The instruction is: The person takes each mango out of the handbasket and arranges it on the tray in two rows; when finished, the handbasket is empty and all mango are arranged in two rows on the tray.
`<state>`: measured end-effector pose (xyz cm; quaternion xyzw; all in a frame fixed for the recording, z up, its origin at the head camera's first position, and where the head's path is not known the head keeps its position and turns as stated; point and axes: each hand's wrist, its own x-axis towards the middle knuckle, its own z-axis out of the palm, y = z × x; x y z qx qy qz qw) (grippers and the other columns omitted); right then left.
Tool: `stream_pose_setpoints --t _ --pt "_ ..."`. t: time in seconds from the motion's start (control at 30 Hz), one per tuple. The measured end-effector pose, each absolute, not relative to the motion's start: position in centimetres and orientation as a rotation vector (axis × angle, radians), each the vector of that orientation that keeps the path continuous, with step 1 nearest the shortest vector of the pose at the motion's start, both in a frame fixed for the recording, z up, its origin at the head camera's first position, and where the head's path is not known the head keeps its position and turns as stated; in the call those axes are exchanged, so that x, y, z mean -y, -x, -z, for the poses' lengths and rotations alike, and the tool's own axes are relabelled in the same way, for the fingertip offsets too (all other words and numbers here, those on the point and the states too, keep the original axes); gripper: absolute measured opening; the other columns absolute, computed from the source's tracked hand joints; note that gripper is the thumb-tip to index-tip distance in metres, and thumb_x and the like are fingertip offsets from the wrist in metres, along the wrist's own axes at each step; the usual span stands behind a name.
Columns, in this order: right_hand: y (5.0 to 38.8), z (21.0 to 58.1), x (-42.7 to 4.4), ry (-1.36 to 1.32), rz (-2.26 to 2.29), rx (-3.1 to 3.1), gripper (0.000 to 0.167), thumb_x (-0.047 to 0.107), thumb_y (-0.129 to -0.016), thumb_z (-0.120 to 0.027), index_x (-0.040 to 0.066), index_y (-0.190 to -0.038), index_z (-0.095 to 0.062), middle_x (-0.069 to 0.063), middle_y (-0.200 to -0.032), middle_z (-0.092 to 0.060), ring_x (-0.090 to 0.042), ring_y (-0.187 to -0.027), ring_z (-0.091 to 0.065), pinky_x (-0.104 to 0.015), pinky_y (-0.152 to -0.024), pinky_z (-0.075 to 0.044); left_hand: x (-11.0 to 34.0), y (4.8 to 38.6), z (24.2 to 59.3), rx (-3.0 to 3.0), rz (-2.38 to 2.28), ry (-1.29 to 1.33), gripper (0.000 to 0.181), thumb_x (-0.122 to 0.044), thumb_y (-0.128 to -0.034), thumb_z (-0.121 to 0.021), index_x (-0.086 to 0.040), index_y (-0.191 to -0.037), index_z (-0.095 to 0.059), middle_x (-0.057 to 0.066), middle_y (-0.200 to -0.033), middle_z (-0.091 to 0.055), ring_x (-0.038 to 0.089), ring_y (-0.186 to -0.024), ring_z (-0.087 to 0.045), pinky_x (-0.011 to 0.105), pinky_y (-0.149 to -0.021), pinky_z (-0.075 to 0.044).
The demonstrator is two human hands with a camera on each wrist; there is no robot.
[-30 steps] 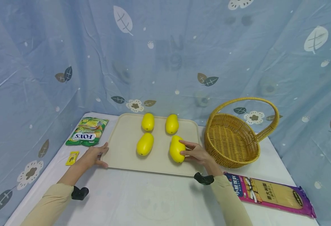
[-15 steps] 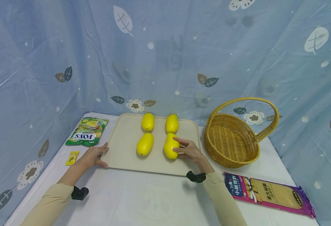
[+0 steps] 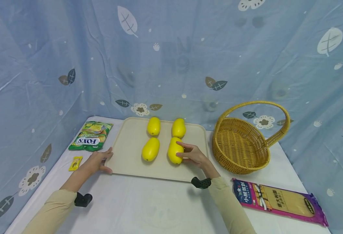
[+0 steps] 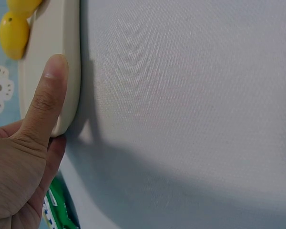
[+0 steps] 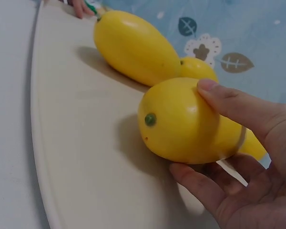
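In the head view, my right hand (image 3: pixel 194 156) holds a yellow mango (image 3: pixel 173 151) at the front right of the beige tray (image 3: pixel 130 167). The right wrist view shows the thumb on one side of this mango (image 5: pixel 174 121) and the fingers on the other. Its green stem spot points toward the tray's front edge. A second mango (image 3: pixel 151 149) lies to its left; two more, a left one (image 3: pixel 153 126) and a right one (image 3: pixel 178 128), lie behind. My left hand (image 3: pixel 96 162) grips the tray's front left corner, thumb on the rim (image 4: pixel 69 90) in the left wrist view.
Right of the tray stands a wicker basket (image 3: pixel 218 154) with a tall handle. A pack of pasta (image 3: pixel 279 200) lies in front of it. At left are a green FOX'S bag (image 3: pixel 91 136) and a small yellow packet (image 3: pixel 75 163). A patterned blue curtain (image 3: pixel 171 58) closes the back.
My right hand has moved the held mango left and slightly back across the tray, nearer the one behind it. The left hand keeps its place at the tray corner.
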<state>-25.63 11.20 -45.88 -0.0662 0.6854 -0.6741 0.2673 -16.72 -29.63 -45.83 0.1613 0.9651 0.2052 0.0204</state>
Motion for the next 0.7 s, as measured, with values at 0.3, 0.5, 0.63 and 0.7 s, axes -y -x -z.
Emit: stream_pose_setpoints --t 0.3,0.5,0.63,0.7 --pt "25.28 45.52 -11.31 0.141 1.847 -1.861 0.064 0.004 -0.084 -0.072 0.015 -0.142 -0.047 -0.005 -0.159 -0.018 -0.008 -0.082 -0.051 -0.019 -0.053 -0.032 29.62 16.66 45.90 -2.988 -0.643 -0.471 0.084 -0.022 -0.0557 -0.085 0.016 -0.124 -0.052 0.032 -0.137 -0.040 0.048 -0.123 -0.043 0.052 -0.097 -0.044" --pt "25.15 45.36 -11.39 0.156 1.912 -1.839 0.065 -0.003 -0.083 -0.071 0.008 -0.142 -0.047 -0.007 -0.158 -0.022 -0.014 -0.104 -0.049 -0.020 -0.050 -0.027 29.53 16.52 45.61 -2.986 -0.634 -0.430 0.085 -0.022 -0.0561 -0.085 0.015 -0.125 -0.052 0.031 -0.139 -0.038 0.049 -0.124 -0.042 0.053 -0.098 -0.043" --pt "25.15 45.29 -11.60 0.146 1.945 -1.835 0.064 -0.008 -0.082 -0.068 0.004 -0.141 -0.047 -0.009 -0.158 -0.023 -0.021 -0.128 -0.040 -0.020 -0.049 -0.026 29.54 16.47 45.48 -2.964 -0.635 -0.389 0.086 -0.023 -0.0563 -0.085 0.015 -0.126 -0.051 0.030 -0.140 -0.036 0.050 -0.126 -0.038 0.055 -0.099 -0.041" --pt "25.18 45.25 -11.71 0.134 1.945 -1.833 0.064 -0.009 -0.082 -0.068 0.004 -0.141 -0.047 -0.008 -0.158 -0.023 -0.023 -0.135 -0.036 -0.020 -0.049 -0.026 29.59 16.54 45.50 -2.951 -0.642 -0.376 0.087 -0.024 -0.0566 -0.085 0.014 -0.127 -0.050 0.030 -0.141 -0.036 0.050 -0.126 -0.037 0.055 -0.100 -0.040"
